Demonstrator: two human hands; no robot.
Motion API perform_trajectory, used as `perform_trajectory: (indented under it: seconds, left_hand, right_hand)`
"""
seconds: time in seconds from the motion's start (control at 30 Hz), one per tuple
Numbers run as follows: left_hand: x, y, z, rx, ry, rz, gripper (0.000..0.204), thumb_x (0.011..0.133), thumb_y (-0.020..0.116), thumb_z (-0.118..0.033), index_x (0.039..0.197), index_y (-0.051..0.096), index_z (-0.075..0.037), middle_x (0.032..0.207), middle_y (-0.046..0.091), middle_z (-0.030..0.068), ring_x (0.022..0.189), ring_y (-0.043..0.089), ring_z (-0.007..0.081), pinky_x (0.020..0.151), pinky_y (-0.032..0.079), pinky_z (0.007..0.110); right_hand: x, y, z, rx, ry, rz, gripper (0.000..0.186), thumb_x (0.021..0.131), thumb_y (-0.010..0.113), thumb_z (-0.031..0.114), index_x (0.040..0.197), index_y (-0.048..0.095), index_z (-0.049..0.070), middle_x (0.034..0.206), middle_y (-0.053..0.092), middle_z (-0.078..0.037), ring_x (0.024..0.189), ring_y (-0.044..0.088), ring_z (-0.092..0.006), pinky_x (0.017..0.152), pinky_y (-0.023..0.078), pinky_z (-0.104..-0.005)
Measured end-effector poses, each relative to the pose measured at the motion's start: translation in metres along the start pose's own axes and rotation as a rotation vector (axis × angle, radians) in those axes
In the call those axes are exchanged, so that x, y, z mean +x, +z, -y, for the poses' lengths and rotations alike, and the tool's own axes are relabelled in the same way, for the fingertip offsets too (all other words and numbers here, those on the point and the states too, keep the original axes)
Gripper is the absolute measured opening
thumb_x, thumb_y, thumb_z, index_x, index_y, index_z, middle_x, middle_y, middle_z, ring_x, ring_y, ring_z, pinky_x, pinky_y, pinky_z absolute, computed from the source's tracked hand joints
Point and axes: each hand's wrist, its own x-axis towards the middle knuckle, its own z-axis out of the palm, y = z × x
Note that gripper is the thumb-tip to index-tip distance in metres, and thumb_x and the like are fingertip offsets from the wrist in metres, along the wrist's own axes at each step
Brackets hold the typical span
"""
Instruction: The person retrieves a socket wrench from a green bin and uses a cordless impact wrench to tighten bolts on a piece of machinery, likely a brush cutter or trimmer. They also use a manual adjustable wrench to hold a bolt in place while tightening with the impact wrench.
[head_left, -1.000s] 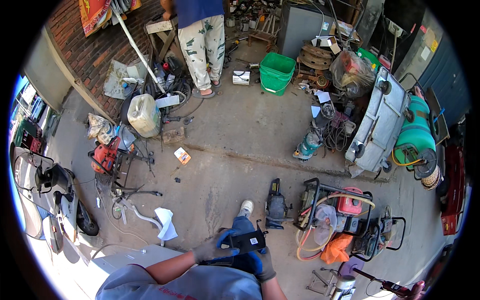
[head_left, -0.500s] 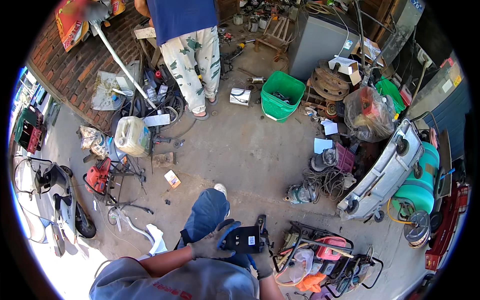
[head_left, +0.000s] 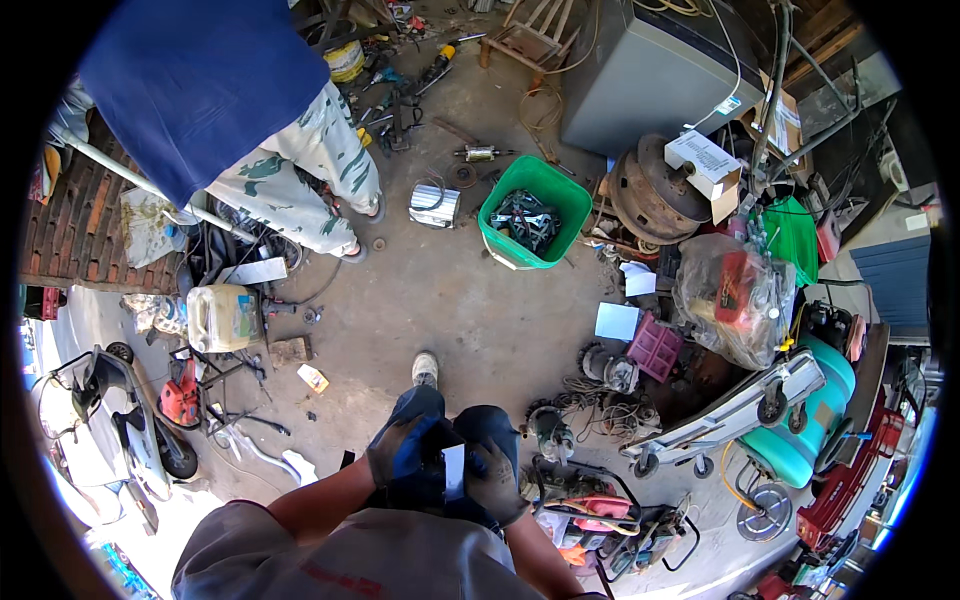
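Head view: a dark case (head_left: 453, 470) is grasped between the gloved left hand (head_left: 397, 452) and gloved right hand (head_left: 497, 486), above the legs (head_left: 418, 404).

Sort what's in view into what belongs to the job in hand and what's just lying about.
In the job:
left hand
right hand
dark part between them, mostly hidden
white strip there

Apparently lying about:
green bucket
jug
scooter
purple crate
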Motion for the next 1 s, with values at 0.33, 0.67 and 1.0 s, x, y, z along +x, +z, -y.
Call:
perform_trajectory:
  seconds: [0.33, 0.67, 1.0]
  left_hand:
    - [0.189, 0.016, -0.027, -0.979, -0.368, -0.213, 0.037, 0.1, 0.045, -0.033, 0.118, 0.054, -0.002, 0.11, 0.06, 0.0114, 0.101, 0.06, 0.0237, 0.092, 0.05, 0.041]
    - [0.295, 0.09, -0.177, -1.052, -0.729, -0.539, 0.034, 0.093, 0.065, -0.031, 0.087, 0.065, 0.002, 0.07, 0.065, 0.0111, 0.06, 0.064, 0.0211, 0.061, 0.056, 0.034]
    - [0.322, 0.028, -0.153, -0.754, -0.285, -0.756, 0.03, 0.095, 0.057, -0.031, 0.099, 0.065, -0.002, 0.083, 0.064, 0.0067, 0.065, 0.061, 0.0174, 0.06, 0.051, 0.03]
  right_hand:
    - [0.198, -0.142, -0.024, 0.031, -0.086, 0.363, 0.04, 0.076, 0.065, 0.017, 0.115, 0.064, 0.009, 0.108, 0.061, -0.016, 0.099, 0.06, -0.0354, 0.086, 0.051, -0.0447]
    - [0.245, -0.278, -0.062, -0.051, -0.091, 0.493, 0.031, 0.072, 0.068, 0.011, 0.103, 0.066, 0.005, 0.098, 0.066, -0.017, 0.095, 0.063, -0.0356, 0.083, 0.052, -0.0427]
    - [0.342, -0.254, -0.016, 0.202, -0.006, 0.588, 0.033, 0.08, 0.068, 0.005, 0.113, 0.064, 0.003, 0.098, 0.068, -0.015, 0.087, 0.068, -0.0271, 0.075, 0.054, -0.0352]
